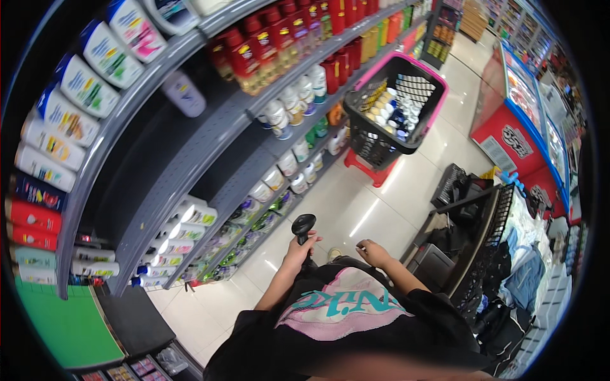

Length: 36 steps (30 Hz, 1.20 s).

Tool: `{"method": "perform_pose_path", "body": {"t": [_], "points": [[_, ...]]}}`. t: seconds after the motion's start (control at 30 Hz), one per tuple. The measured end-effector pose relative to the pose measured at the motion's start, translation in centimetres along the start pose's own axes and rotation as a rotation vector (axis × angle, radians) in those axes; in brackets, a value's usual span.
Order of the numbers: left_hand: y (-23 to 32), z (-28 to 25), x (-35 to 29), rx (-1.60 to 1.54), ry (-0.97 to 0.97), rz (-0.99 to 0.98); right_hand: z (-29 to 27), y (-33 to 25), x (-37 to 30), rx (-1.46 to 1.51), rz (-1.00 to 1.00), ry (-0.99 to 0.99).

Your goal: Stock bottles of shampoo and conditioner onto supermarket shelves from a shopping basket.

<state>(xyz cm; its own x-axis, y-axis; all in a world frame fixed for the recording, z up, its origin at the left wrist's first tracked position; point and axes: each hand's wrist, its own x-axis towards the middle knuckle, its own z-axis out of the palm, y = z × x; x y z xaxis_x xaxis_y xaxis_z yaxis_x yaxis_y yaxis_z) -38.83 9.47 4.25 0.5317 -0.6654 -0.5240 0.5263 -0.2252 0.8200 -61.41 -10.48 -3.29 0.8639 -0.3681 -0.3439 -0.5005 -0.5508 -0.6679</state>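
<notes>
My left hand (300, 251) is closed round the handle of a black handheld barcode scanner (304, 223), its head pointing up and away from me. To its right, my right hand (375, 253) hovers in front of my body with loosely bent fingers and nothing visible in it. Ahead of both hands stands a black shopping basket (375, 141) with a pink rim, raised on a red stool (380, 175). White, yellow and dark-blue bottles lie inside the basket. On the grey shelf at the left, a single pale lilac bottle (183, 93) stands apart from the others.
Grey shelving (152, 184) curves along my left, holding white lotion bottles (86, 86), red-capped bottles (260, 47) and white jars (287, 163). A red and blue chest freezer (518, 130) stands at the far right. Nearer on that side, clothes (527, 247) are heaped beside a dark counter (473, 244).
</notes>
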Motion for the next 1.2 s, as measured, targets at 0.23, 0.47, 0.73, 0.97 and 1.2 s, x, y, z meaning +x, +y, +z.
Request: {"method": "perform_pose_path", "body": {"t": [0.23, 0.47, 0.73, 0.97, 1.2], "points": [[2.0, 6.8, 6.3, 0.123, -0.145, -0.063, -3.0, 1.9, -0.5, 0.132, 0.132, 0.050], [3.7, 11.9, 14.2, 0.176, -0.255, -0.112, -8.3, 3.0, 2.6, 0.271, 0.126, 0.160], [9.9, 17.7, 23.6, 0.155, -0.315, -0.015, -20.7, 1.8, 9.0, 0.309, 0.109, 0.390], [13.4, 20.5, 29.4, 0.165, -0.322, -0.003, -30.8, 3.1, 15.8, 0.396, 0.069, 0.629], [14.7, 23.0, 31.6, 0.181, -0.207, 0.014, -38.4, 8.0, 23.5, 0.530, 0.045, 0.578]]}}
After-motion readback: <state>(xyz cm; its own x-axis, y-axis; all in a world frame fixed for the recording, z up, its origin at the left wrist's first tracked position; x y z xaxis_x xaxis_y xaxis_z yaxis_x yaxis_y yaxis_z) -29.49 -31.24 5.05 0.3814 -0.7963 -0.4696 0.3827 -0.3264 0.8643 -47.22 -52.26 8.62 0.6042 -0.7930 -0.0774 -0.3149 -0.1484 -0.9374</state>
